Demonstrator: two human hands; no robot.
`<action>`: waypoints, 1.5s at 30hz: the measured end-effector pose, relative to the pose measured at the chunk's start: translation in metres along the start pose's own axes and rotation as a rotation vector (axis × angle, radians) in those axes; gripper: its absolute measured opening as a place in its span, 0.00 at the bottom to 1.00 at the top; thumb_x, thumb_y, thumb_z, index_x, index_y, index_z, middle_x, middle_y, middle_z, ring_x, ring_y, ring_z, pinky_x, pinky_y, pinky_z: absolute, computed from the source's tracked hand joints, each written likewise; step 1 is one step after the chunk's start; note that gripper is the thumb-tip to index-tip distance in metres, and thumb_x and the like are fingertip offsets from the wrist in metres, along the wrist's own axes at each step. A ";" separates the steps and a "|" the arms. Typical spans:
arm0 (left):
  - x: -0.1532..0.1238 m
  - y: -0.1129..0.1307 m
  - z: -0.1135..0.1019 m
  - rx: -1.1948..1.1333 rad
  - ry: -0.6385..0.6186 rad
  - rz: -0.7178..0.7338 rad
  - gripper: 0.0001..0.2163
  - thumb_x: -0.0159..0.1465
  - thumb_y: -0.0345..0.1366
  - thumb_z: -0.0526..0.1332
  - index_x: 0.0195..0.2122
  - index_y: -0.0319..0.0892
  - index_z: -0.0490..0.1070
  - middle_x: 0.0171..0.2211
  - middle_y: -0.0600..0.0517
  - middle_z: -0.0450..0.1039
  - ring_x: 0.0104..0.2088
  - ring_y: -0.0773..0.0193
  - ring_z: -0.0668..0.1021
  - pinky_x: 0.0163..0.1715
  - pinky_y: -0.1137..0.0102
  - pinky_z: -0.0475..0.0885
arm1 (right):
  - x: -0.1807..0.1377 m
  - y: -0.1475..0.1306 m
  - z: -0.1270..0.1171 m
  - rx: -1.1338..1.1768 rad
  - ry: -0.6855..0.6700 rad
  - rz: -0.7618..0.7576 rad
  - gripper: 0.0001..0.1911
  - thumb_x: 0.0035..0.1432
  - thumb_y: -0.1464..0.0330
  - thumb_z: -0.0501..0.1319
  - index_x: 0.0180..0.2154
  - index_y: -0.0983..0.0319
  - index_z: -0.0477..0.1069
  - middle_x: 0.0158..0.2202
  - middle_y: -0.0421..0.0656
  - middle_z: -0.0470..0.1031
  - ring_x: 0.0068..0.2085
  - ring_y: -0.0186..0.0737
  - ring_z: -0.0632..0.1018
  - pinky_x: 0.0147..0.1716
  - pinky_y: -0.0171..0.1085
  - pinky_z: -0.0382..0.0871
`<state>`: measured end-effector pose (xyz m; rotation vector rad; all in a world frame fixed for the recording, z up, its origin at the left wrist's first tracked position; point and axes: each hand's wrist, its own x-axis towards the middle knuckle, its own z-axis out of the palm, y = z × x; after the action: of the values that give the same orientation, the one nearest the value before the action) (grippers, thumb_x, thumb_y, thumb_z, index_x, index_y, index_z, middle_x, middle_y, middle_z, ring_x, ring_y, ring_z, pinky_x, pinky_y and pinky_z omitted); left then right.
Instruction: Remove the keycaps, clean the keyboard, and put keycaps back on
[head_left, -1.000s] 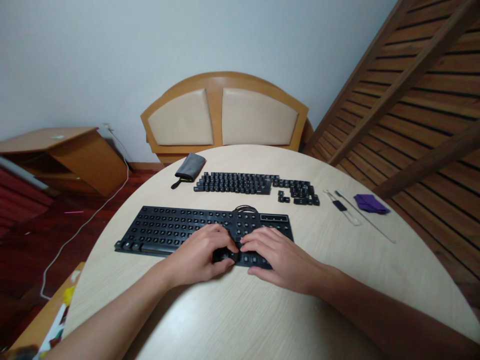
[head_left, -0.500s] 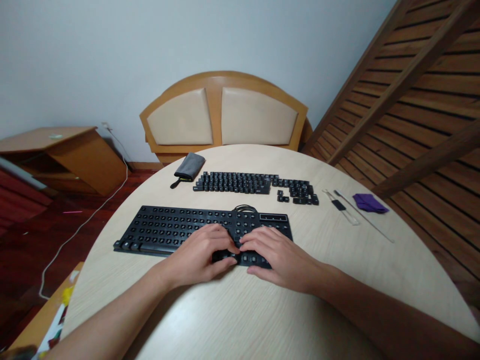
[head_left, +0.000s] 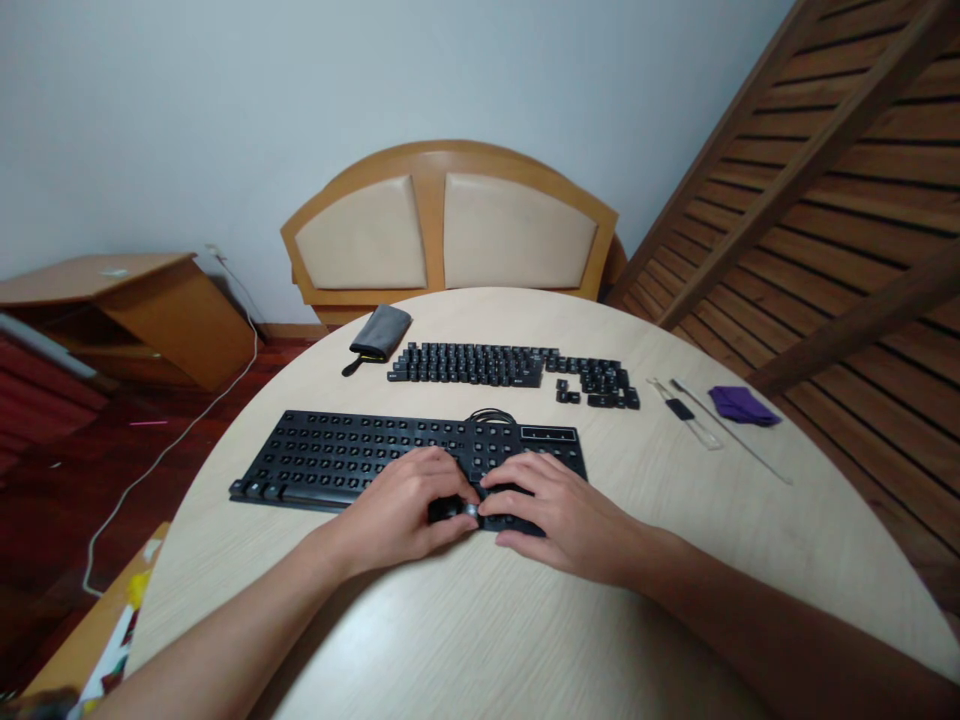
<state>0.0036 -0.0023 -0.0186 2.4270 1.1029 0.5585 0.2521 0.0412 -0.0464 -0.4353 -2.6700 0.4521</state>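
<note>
A black keyboard [head_left: 337,458] stripped of most keycaps lies across the round table [head_left: 480,620]. My left hand [head_left: 401,510] and my right hand [head_left: 559,510] rest side by side on its near right part, fingers curled, fingertips meeting over one small spot on the front row. What lies under the fingertips is too small to name. Rows of removed black keycaps [head_left: 480,365] are laid out behind the keyboard, with a smaller group of keycaps [head_left: 600,385] to their right.
A grey pouch [head_left: 379,335] lies at the back left of the table. Thin tools [head_left: 686,410], a long rod [head_left: 731,432] and a purple cloth [head_left: 741,405] lie at the right. A wooden chair [head_left: 446,230] stands behind the table, a low cabinet [head_left: 142,310] at left.
Both hands stay over the same spot on the keyboard. The fingertips have drawn a little closer together.
</note>
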 end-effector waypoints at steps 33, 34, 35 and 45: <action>-0.002 -0.002 0.004 -0.057 0.030 -0.026 0.04 0.66 0.37 0.65 0.37 0.44 0.73 0.37 0.52 0.79 0.43 0.57 0.76 0.47 0.61 0.69 | -0.002 0.005 -0.003 -0.106 0.028 -0.234 0.14 0.65 0.70 0.61 0.52 0.63 0.77 0.52 0.49 0.79 0.53 0.48 0.74 0.49 0.47 0.71; -0.002 -0.002 0.004 -0.058 0.031 -0.025 0.04 0.66 0.37 0.65 0.37 0.44 0.73 0.37 0.52 0.79 0.43 0.57 0.76 0.47 0.60 0.69 | -0.002 0.005 -0.003 -0.107 0.027 -0.237 0.14 0.66 0.70 0.61 0.51 0.62 0.77 0.52 0.48 0.79 0.53 0.48 0.74 0.49 0.47 0.71; -0.002 -0.002 0.004 -0.057 0.031 -0.026 0.03 0.66 0.36 0.65 0.38 0.44 0.74 0.37 0.51 0.79 0.43 0.57 0.76 0.47 0.60 0.69 | -0.003 0.004 -0.004 -0.107 0.026 -0.237 0.13 0.66 0.69 0.60 0.50 0.62 0.78 0.52 0.48 0.79 0.53 0.48 0.74 0.49 0.46 0.71; 0.001 0.000 0.002 -0.026 -0.001 -0.043 0.04 0.66 0.37 0.65 0.40 0.44 0.75 0.38 0.51 0.79 0.43 0.56 0.76 0.47 0.60 0.69 | -0.001 0.004 -0.002 -0.021 0.033 -0.174 0.12 0.66 0.70 0.60 0.49 0.61 0.77 0.50 0.47 0.81 0.53 0.45 0.75 0.51 0.45 0.71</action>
<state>0.0056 -0.0022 -0.0200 2.3752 1.1375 0.5544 0.2552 0.0451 -0.0469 -0.2118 -2.6544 0.3614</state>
